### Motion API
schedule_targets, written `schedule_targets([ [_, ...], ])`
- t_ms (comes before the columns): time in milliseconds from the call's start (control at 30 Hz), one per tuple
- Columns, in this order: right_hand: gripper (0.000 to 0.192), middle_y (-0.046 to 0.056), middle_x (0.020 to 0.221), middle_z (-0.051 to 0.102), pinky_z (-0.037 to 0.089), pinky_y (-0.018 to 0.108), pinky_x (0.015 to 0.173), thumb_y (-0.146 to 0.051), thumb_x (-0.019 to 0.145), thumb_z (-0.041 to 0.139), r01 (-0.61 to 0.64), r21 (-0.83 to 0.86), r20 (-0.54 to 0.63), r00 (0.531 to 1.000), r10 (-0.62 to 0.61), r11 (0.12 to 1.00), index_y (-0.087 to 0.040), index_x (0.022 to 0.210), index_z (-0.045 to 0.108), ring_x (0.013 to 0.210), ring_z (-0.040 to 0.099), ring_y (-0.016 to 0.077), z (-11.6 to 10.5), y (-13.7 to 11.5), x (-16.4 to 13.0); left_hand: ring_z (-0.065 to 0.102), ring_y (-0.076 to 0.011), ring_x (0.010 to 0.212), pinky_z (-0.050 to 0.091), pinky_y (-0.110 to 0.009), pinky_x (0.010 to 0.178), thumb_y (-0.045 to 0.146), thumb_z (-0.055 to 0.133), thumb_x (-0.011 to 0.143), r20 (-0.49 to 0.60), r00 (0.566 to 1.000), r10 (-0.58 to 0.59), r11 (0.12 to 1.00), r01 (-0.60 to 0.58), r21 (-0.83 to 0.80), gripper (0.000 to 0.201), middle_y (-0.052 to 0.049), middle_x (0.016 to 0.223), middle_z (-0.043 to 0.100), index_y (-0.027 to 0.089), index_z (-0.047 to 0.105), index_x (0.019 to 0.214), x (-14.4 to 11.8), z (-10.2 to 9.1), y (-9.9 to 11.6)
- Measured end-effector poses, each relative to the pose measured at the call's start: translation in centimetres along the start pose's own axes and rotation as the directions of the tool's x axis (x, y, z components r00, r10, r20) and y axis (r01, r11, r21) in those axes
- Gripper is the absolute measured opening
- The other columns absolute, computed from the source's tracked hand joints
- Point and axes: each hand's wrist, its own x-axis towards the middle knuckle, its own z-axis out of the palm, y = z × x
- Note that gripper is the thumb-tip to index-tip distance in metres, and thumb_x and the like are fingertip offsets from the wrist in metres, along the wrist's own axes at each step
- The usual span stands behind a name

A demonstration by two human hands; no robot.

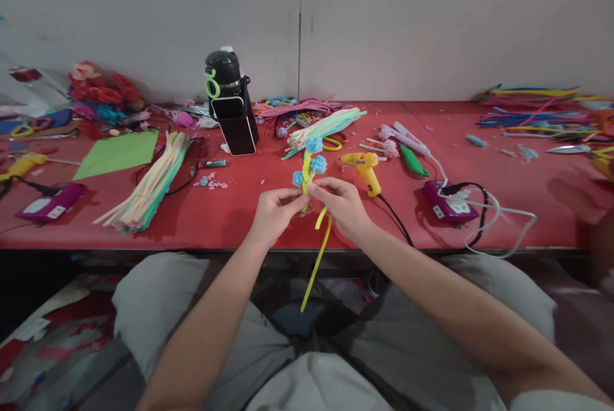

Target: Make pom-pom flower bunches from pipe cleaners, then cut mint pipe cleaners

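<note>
Both the left hand point(275, 211) and right hand point(339, 204) pinch a yellow pipe-cleaner stem point(316, 257) already bearing three blue pompom blooms point(311, 160), its tail hanging unwrapped.

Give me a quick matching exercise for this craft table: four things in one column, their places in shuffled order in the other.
Things:
1. yellow glue gun
2. black bottle
3. green paper sheet
4. blue-tufted yellow stem

Places:
A. flat on the table, far left
B. pinched between left hand and right hand
C. just beyond the right hand
D. upright near the wall

Pairs: 1-C, 2-D, 3-A, 4-B
</note>
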Motion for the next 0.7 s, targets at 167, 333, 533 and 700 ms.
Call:
schedule_targets([
  [167, 0.024, 0.002, 0.08, 0.069, 0.052, 0.032, 0.076, -0.041, 0.076, 0.081, 0.036, -0.062, 0.079, 0.996, -0.031, 0.997, -0.02, 0.077, 0.069, 0.076, 0.064, 0.0157, -0.2, -0.7, 0.0, 0.063, -0.015, 0.063, 0.054, -0.028, 0.064, 0.043, 0.082, 0.075, -0.041, 0.996, 0.082, 0.989, -0.077, 0.124, 0.024, -0.002, 0.067, 0.072, 0.019, 0.082, 0.079, -0.1, 0.0, -0.1],
  [333, 0.027, 0.002, 0.088, 0.068, 0.055, 0.032, 0.079, -0.037, 0.074, 0.082, -0.002, -0.025, 0.244, 0.97, 0.008, 1.0, -0.02, 0.088, 0.067, 0.081, 0.065, 0.0157, -0.8, -1.3, 0.2, 0.07, -0.0182, 0.071, 0.058, -0.031, 0.07, 0.041, 0.084, 0.073, -0.097, 0.993, 0.061, 0.998, -0.06, 0.01, 0.026, -0.005, 0.078, 0.077, 0.017, 0.083, 0.084, 0.2, 0.0, -0.5],
  [533, 0.038, 0.006, 0.103, 0.07, 0.057, 0.036, 0.085, -0.034, 0.075, 0.083, 0.111, -0.136, 0.347, 0.936, -0.058, 0.985, -0.02, 0.107, 0.067, 0.09, 0.068, 0.0183, -1.5, -0.8, 0.7, 0.069, -0.0153, 0.067, 0.058, -0.028, 0.065, 0.038, 0.09, 0.064, -0.119, 0.991, -0.057, 0.984, 0.035, -0.175, 0.031, -0.007, 0.075, 0.076, 0.015, 0.082, 0.082, 0.3, 0.1, -0.2],
  [700, 0.023, 0.006, 0.091, 0.074, 0.055, 0.034, 0.078, -0.036, 0.081, 0.077, 0.257, -0.296, 0.299, 0.94, -0.166, 0.92, -0.019, 0.096, 0.071, 0.085, 0.068, 0.0192, -1.5, -1.0, 0.7, 0.067, -0.0127, 0.063, 0.057, -0.025, 0.064, 0.036, 0.092, 0.062, -0.088, 0.992, -0.095, 0.97, 0.072, -0.232, 0.029, -0.005, 0.069, 0.073, 0.013, 0.081, 0.077, 0.5, -0.2, 0.1],
])
